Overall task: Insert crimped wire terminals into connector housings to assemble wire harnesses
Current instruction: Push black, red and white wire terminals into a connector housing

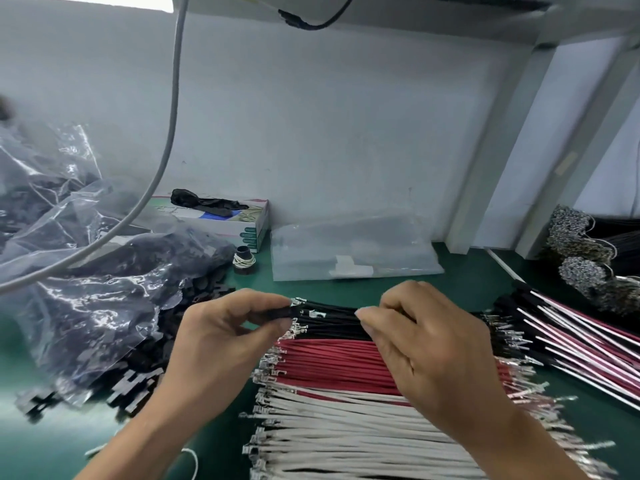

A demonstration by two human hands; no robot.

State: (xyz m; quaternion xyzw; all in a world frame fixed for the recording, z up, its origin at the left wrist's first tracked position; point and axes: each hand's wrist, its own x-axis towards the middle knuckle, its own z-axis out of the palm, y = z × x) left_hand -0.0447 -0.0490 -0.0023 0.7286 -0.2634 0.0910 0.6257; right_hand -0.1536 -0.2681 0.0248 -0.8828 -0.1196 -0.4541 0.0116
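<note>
Black wire (332,308), thin and tipped with a small silver crimped terminal (298,301), runs straight between the two hands, just above the desk (460,282). Left hand (221,327) pinches a small black connector housing (282,311) between thumb and fingers, right at the terminal end; whether the terminal is already inside cannot be told. Right hand (426,337) pinches the wire further along, fingers curled around it. Under both hands lie three bands of cut wires, too many to count: black wires (329,325) nearest the fingertips, red wires (332,362) below them, white wires (329,427) closest to the wrists, all with silver terminals pointing toward the left hand. Left of the left hand, a clear plastic bag (86,271) spills loose black housings (138,382). Beyond the hands sit one tissue box (239,220), its print too blurred to read, and one flat clear bag (353,251). Right of the right hand lies a pile of pink, white and black wires (571,344)
</note>
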